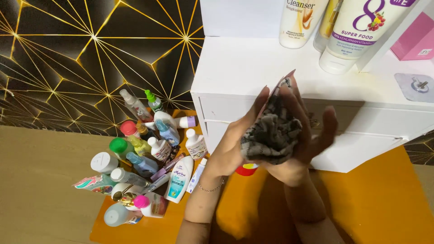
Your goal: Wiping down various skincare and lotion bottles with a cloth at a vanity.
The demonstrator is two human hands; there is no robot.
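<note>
Nearest the viewer, two forearms rise from the bottom edge over the orange mat (384,203), which covers the bench (40,180). A thin bracelet (209,188) sits on the left wrist.

Both hands meet at mid-frame and cup one thing between them — a bunched grey patterned cloth (271,135). The left hand (235,144) closes against its left side, fingers curled up along it; the right hand (312,140) closes on its right side and underneath, fingers spread and bent round it. Neither is the nearer: the cloth touches both palms and lies directly between them, held clear above the mat.

Its long axis runs roughly upright in the picture, wide crumpled bulk low by the wrists, narrowing to a tip that points away towards the white cabinet (253,72). A red-and-yellow object (246,170) shows just under the left hand — too hidden to identify.

Left of the hands, well apart, stands a tight cluster of small bottles (149,158) and tubes.

Farthest, on the cabinet top, stand large white tubes (352,31) and a pink box (416,40).
</note>
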